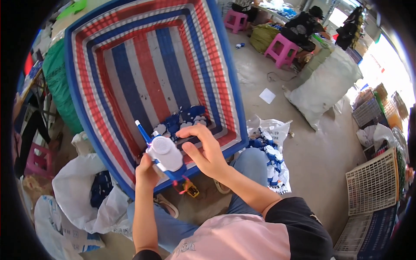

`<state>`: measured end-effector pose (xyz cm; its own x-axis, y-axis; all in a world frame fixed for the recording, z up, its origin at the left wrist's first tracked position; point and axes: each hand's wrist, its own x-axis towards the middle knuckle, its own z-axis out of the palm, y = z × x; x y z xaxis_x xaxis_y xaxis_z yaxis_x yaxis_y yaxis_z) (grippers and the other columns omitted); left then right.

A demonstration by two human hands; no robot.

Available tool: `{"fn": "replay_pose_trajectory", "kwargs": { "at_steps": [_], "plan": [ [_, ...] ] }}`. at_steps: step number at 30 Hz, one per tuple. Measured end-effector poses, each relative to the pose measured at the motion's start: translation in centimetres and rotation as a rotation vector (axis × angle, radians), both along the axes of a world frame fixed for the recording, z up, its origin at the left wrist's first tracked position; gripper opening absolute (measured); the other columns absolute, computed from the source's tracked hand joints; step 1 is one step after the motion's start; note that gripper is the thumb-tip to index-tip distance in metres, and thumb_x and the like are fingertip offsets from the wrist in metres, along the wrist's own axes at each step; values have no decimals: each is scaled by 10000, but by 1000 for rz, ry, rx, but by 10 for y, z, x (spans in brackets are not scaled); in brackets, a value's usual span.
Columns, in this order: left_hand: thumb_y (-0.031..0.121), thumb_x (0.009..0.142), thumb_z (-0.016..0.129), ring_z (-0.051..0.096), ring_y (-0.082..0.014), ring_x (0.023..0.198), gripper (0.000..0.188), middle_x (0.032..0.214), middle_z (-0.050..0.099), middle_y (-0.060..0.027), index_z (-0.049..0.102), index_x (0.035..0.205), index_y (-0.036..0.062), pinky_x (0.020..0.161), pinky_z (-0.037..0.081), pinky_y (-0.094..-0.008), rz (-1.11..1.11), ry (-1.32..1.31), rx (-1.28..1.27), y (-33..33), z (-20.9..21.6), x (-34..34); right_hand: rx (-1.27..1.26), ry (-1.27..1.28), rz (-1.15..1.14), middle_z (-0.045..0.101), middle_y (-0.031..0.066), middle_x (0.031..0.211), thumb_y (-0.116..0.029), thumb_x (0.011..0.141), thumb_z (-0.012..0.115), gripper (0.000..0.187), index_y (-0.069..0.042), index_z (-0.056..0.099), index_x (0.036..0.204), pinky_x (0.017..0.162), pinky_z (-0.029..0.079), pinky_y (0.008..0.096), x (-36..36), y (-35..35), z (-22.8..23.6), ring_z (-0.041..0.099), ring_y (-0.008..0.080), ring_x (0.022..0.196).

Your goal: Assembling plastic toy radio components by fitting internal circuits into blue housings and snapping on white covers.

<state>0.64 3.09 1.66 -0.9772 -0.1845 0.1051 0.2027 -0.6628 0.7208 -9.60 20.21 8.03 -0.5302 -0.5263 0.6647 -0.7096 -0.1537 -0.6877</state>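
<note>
My left hand (146, 172) grips a white-and-blue plastic toy-like part (166, 157) by its left side, low over the near end of a big striped bin. The part has a round ridged disc on top, and a thin blue stick with a white tip (141, 128) points up and away beside it. Just right of the part, my right hand (205, 152) hovers with thumb and forefinger apart. Nothing shows between those fingers. Inside the striped fabric-lined bin (149, 69), several small blue and white pieces (177, 121) lie heaped at the near end.
White sacks (80, 186) with blue contents stand left of my legs. By my right knee lies a clear bag of blue-white pieces (271, 151). A yellow tool-like object (190, 189) is below the bin's edge. Further off are a stuffed white sack (323, 86), pink stools (281, 49) and a seated person.
</note>
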Motion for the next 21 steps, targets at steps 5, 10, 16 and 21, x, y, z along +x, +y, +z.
{"fn": "replay_pose_trajectory", "kwargs": {
  "at_steps": [5,10,16,21],
  "plan": [
    [460,953,363,583,-288,1065,580,1183,580,-150,465,1268,-16,902,471,-422,-14,-34,152,4,14,-3,7,-367,97,576,44,1002,-121,920,558,180,0,553,1053,870,402,247,-5,-7,-19,526,115,979],
    [438,864,518,597,-265,1024,591,1143,605,-135,492,1248,-11,910,454,-371,-3,-122,69,-1,-1,0,89,-502,115,580,35,1029,-179,916,579,245,-12,553,1093,857,407,244,-7,-14,-25,522,104,978],
    [467,682,718,615,-197,914,713,1023,628,-81,532,1174,-14,816,480,-299,-64,-173,-103,0,-5,4,274,-598,233,612,25,899,-254,905,604,254,-23,615,1009,766,450,245,-18,-27,-28,553,96,905],
    [442,697,708,623,-186,871,678,987,639,-72,540,1163,-20,771,488,-291,-92,-178,-111,-1,-2,6,233,-774,291,632,14,840,-206,860,666,207,-22,639,949,692,464,223,-21,-30,-25,571,75,789]
  ]
}}
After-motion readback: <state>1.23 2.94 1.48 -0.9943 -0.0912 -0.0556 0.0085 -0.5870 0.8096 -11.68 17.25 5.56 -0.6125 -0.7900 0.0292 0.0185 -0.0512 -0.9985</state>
